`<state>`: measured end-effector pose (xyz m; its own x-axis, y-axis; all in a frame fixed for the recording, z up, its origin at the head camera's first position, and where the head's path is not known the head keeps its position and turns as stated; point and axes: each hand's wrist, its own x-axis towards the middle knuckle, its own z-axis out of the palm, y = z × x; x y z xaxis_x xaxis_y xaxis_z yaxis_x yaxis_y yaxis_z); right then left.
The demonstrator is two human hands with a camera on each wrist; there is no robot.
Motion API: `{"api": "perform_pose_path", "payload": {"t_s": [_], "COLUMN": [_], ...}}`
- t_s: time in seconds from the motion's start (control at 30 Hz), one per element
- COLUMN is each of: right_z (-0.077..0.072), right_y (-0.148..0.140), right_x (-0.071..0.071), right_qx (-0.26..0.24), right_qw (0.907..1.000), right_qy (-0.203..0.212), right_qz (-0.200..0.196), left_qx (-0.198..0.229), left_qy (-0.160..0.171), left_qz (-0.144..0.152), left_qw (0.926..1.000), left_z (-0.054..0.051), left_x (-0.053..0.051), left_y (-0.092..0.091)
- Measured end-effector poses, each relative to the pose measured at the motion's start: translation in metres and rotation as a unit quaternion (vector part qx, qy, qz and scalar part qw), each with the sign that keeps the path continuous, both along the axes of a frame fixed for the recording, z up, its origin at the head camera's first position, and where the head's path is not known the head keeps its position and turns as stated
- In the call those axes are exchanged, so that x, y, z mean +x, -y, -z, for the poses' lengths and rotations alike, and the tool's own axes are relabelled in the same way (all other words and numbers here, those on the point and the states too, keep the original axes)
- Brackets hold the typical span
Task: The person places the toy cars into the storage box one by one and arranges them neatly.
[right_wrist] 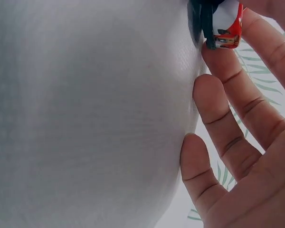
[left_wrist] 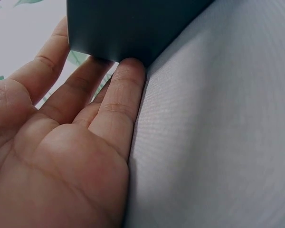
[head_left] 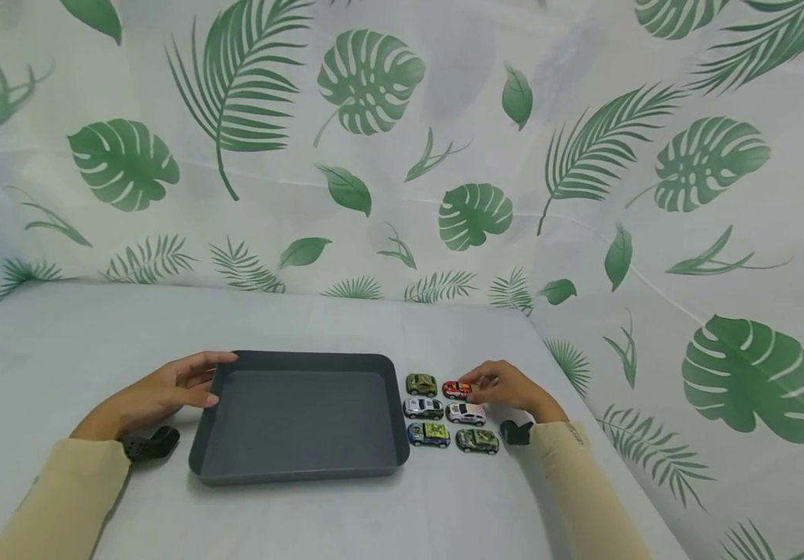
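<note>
A dark grey rectangular tray [head_left: 304,474] lies on the white-covered table. At its far left corner my left hand [head_left: 164,391] touches it, fingers extended; in the left wrist view fingertips [left_wrist: 130,71] rest against the tray's outer wall [left_wrist: 118,28]. To the right of the tray, my right hand [head_left: 507,386] pinches a red toy car [head_left: 456,389] between thumb and forefinger. The right wrist view shows part of this car [right_wrist: 228,28], with the other fingertips [right_wrist: 211,97] on the tabletop.
Nearby, in two columns, stand a green toy car [head_left: 421,384], a silver one [head_left: 423,408], a blue-and-yellow one [head_left: 429,434], a white one [head_left: 466,414] and a camouflage one [head_left: 477,441]. A leaf-printed cloth [head_left: 402,202] hangs behind and at the right.
</note>
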<state>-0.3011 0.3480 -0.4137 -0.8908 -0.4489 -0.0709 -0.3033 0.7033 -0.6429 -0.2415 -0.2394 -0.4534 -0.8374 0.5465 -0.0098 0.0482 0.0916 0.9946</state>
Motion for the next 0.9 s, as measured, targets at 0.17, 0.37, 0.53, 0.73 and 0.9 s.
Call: {"api": "perform_pose_path", "payload": {"t_s": [0.17,0.37,0.53,0.73,0.9], "right_z": [-0.004,-0.008,-0.008,-0.008,-0.011], "right_y": [0.001,0.003,0.002,0.0,0.003], "right_x": [0.004,0.007,0.005,0.003,0.004], "right_qx": [0.007,0.012,0.013,-0.004,-0.012], "right_qw": [1.0,0.9999,0.9998,0.9999,0.9998], "right_qy": [-0.007,-0.008,-0.011,-0.013,-0.016], "right_qz": [0.002,0.006,0.014,0.009,0.004], "left_qx": [-0.001,-0.001,-0.003,0.0,0.002], "left_qy": [0.004,0.007,0.008,0.006,0.001], "left_qz": [-0.003,-0.007,-0.008,-0.011,-0.01], "left_qw": [1.0,1.0,0.9999,0.9999,0.9999], "left_z": [-0.001,-0.001,-0.001,0.0,0.0], "left_x": [0.001,0.0,0.0,0.0,0.0], "left_y": [-0.002,-0.002,-0.001,-0.002,-0.001]}}
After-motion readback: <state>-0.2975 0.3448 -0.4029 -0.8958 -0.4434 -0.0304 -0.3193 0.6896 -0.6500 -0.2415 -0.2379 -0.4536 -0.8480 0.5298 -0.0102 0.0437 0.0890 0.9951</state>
